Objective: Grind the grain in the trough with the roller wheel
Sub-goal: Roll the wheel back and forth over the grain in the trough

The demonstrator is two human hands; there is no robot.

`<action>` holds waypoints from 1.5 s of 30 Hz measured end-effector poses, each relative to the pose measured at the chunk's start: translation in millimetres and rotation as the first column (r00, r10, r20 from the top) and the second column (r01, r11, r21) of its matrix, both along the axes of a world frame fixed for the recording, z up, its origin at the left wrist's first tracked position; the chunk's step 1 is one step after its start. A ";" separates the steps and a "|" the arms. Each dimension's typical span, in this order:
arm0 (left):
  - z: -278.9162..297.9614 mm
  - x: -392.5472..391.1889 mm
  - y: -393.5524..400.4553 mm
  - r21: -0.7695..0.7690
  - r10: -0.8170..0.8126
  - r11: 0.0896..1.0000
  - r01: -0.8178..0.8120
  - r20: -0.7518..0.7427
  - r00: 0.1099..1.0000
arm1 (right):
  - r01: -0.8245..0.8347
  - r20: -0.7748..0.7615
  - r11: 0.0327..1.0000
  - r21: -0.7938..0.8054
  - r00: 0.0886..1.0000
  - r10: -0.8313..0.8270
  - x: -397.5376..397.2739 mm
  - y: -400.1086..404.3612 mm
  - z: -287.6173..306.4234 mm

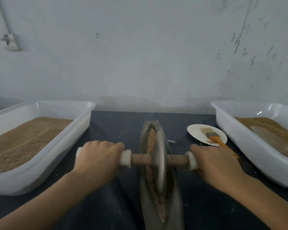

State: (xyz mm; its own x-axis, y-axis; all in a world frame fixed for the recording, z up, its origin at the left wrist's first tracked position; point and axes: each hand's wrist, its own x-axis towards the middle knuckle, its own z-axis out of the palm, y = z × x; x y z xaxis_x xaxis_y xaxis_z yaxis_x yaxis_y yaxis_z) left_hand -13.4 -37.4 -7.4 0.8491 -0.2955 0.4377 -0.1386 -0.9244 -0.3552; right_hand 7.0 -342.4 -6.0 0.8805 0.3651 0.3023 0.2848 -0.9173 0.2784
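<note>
here, fingers of both hands (96,156) (218,161) grasp the roller wheel (160,159) axle; dark table (120,130); stained grey wall (140,47).

two bare forearms, left hand (96,158) and right hand (218,163), no sleeves visible.

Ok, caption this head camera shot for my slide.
Both hands grip the roller wheel handles, grinding grain in the trough.

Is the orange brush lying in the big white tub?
No, the orange brush lies on the small white plate beside the tub.
</note>
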 end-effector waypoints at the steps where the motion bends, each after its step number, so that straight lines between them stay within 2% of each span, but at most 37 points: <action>1: -3.4 20.9 -1.7 -0.038 0.043 0.998 -0.043 0.009 0.999 | 0.026 0.021 1.000 0.016 0.999 -0.027 17.4 6.2 -1.9; 5: 0.8 90.7 -2.0 -0.164 0.111 0.980 -0.112 -0.011 0.994 | 0.037 0.122 0.997 0.067 0.992 -0.045 81.1 23.4 4.8; 8: -0.5 97.4 -1.2 -0.178 0.108 0.978 -0.106 0.004 0.994 | 0.040 0.137 0.997 0.060 0.989 -0.048 88.4 24.9 7.6; 12: -5.7 42.2 1.3 -0.146 0.050 0.988 -0.046 0.023 0.998 | -0.027 0.065 0.999 0.030 0.998 0.025 42.0 10.2 -0.1; 13: -6.0 22.1 2.0 -0.123 -0.009 0.992 0.013 0.030 1.000 | -0.055 0.032 0.998 0.023 0.998 0.055 24.3 4.9 -0.9; 15: -1.1 -16.6 1.5 -0.118 -0.181 0.975 0.188 0.069 0.981 | -0.170 0.066 0.984 0.044 0.984 0.167 -10.6 -5.6 1.4; 17: 5.2 -39.6 4.2 -0.103 -0.230 0.966 0.239 0.089 0.969 | -0.167 0.028 0.984 0.067 0.986 0.166 -30.8 -10.3 6.6; 20: 11.6 -31.6 3.0 -0.044 -0.114 0.993 0.112 -0.033 0.993 | -0.041 -0.131 0.999 -0.001 0.991 0.040 -23.0 -11.2 4.9; 21: 7.3 -19.1 1.1 -0.003 -0.060 0.998 0.060 -0.047 0.997 | -0.020 -0.140 1.000 0.005 0.990 0.021 -12.8 -7.9 3.5; 25: -1.9 55.7 -2.9 -0.068 0.076 0.995 -0.075 0.016 0.997 | -0.002 -0.009 0.995 0.096 1.000 0.003 56.7 13.2 0.9; 29: 6.3 100.9 -0.6 -0.127 0.078 0.989 -0.076 0.014 0.997 | 0.029 0.080 0.994 0.109 0.996 -0.038 94.5 24.2 5.7; 32: -0.4 79.3 -1.0 -0.144 0.089 0.986 -0.085 0.023 0.996 | 0.018 0.113 0.998 0.059 0.993 -0.025 71.1 20.9 4.1; 34: -7.9 44.5 1.0 -0.144 0.072 0.987 -0.067 0.024 0.997 | -0.027 0.083 0.999 0.021 0.996 0.026 42.7 12.1 1.7; 36: -9.9 1.3 3.5 -0.109 -0.030 0.993 0.031 0.019 0.999 | -0.142 0.105 0.989 -0.038 0.984 0.146 6.8 3.3 5.0; 38: -1.9 -36.2 3.8 -0.104 -0.143 0.984 0.147 0.041 0.989 | -0.271 0.179 0.963 -0.010 0.947 0.268 -26.5 -6.7 13.0; 39: 1.1 -47.3 6.2 -0.106 -0.160 0.981 0.165 0.052 0.986 | -0.287 0.165 0.958 0.006 0.945 0.282 -35.6 -11.4 16.8; 41: 6.9 -52.3 9.2 -0.106 -0.119 0.987 0.118 -0.006 0.993 | -0.223 0.025 0.974 -0.029 0.974 0.224 -39.5 -11.8 20.7; 43: 6.1 -34.9 4.0 -0.044 -0.024 0.999 0.021 -0.063 0.998 | -0.075 -0.067 0.995 -0.067 0.995 0.070 -21.2 -4.7 16.2; 45: -0.3 3.4 -2.2 -0.056 0.081 0.995 -0.084 -0.061 0.995 | -0.013 -0.040 1.000 -0.001 0.999 0.013 12.5 6.6 7.3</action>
State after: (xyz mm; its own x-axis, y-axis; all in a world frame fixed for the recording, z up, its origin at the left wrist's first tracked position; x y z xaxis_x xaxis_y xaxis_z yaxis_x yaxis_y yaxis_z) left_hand -10.0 -39.6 -7.6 0.8940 -0.1990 0.4014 -0.0800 -0.9524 -0.2940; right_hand 19.5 -335.8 1.3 0.8871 0.3772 0.2660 0.3078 -0.9129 0.2680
